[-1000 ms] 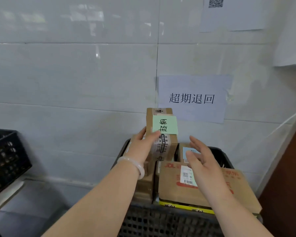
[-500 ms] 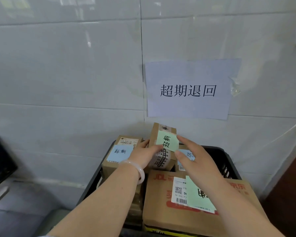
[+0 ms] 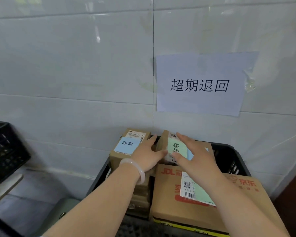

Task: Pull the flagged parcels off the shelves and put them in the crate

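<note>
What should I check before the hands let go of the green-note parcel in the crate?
1. Green-note parcel is over the crate: ok.
2. Left hand grips the parcel's side: ok.
3. Right hand lies against it, fingers straight: ok.
4. Parcel's base is resting on something: cannot tell, the hands hide it.
5. Blue-note parcel stands apart on the left: ok.
6. JDL box leaves room in front: cannot tell.

Wall sign [image 3: 199, 101]: 超期退回; blue note [image 3: 127, 145]: 超期; carton [image 3: 167, 190]: JDL, 京东
</note>
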